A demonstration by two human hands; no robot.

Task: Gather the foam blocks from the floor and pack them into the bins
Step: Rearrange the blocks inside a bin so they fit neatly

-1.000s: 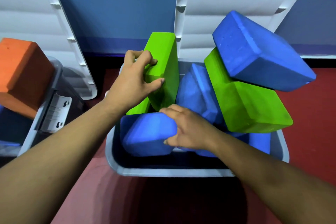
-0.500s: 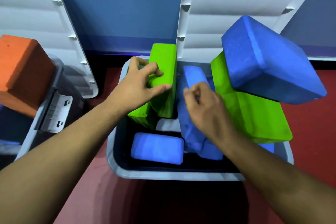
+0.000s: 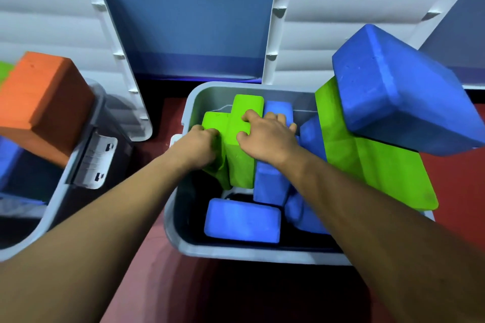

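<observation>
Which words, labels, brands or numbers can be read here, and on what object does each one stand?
No text can be read anywhere.
The green block, the blue block, the orange block, the bin and its lid are plain.
The white latch on the neighbouring bin shows only dark slots, not letters.

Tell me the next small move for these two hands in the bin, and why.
Probably push the tall green block down flat: it stands on end under the right hand, the left hand grips the short green block beside it, and the bin shows dark open space below them.
</observation>
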